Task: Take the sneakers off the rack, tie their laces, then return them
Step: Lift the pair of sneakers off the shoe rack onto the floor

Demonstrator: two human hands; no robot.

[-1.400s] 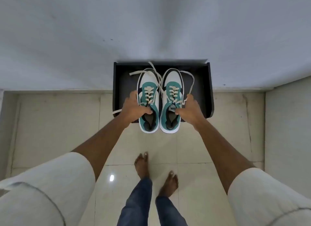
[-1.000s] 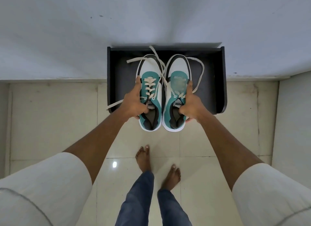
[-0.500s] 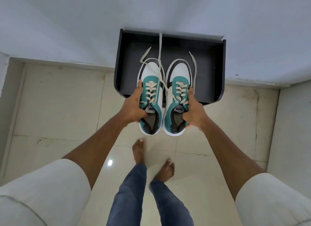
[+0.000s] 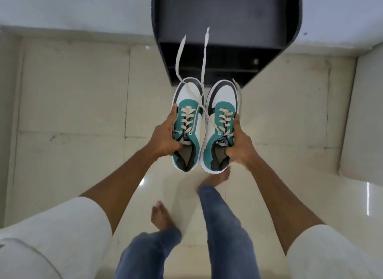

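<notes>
Now carrying both sneakers clear of the rack, laces loose.

Left sneaker [image 4: 187, 125] and right sneaker [image 4: 220, 126] are hanging side by side, nearly touching, toes pointing away from me, out over the floor tiles [image 4: 72, 104] just in front of the dark rack [image 4: 226, 19]. Untied laces [image 4: 204, 56] are trailing forward off the toes. Left hand [image 4: 165, 138] is closing round the outer side of the left shoe, thumb hooking into the collar; right hand [image 4: 240, 146] is gripping the right shoe likewise. I am reading the collar grip as keeping the tongues and eyelets exposed for tying. Bare feet [image 4: 160, 216] are mid-stride below.
</notes>
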